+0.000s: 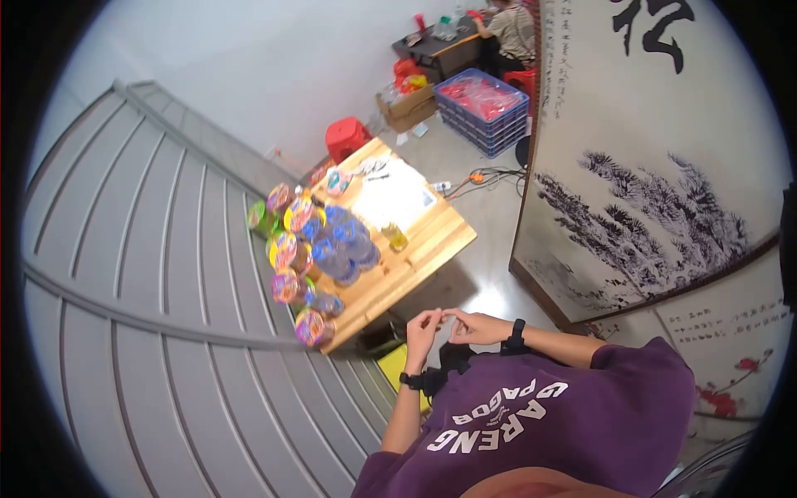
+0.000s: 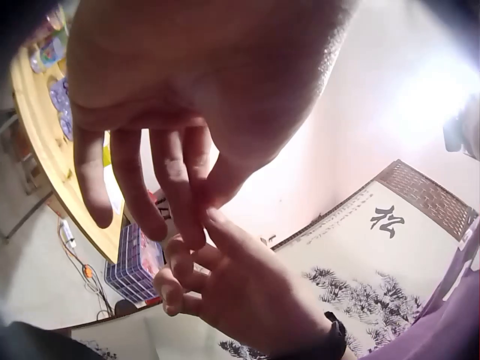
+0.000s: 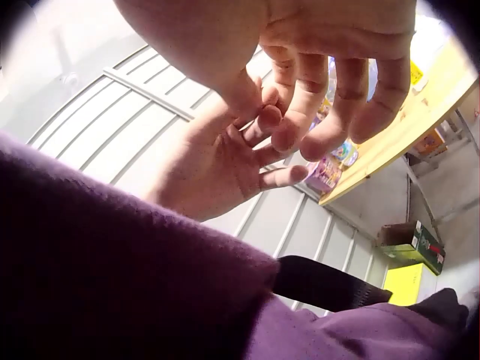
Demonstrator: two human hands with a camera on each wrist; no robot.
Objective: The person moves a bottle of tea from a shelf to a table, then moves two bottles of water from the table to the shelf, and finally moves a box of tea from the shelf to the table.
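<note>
The left hand [image 1: 422,330] and the right hand [image 1: 480,329] meet at their fingertips in front of the purple shirt, beside the table's near corner. In the left wrist view, the left hand [image 2: 187,97] hangs its fingers loosely bent, its thumb and index tips against the fingertips of the right hand [image 2: 244,296]. From the right wrist view, the right hand [image 3: 322,67] has relaxed, slightly bent fingers, and the left hand [image 3: 225,165] touches it near the thumb. No object shows in either hand.
On the wooden table [image 1: 432,249] stand blue-capped bottles [image 1: 353,241], colourful tubs [image 1: 286,286] and a yellowish item [image 1: 394,237]. Beyond are a red stool [image 1: 347,138], blue crates [image 1: 483,112], cables [image 1: 490,176] and a seated person. A painted screen [image 1: 647,166] stands at the right.
</note>
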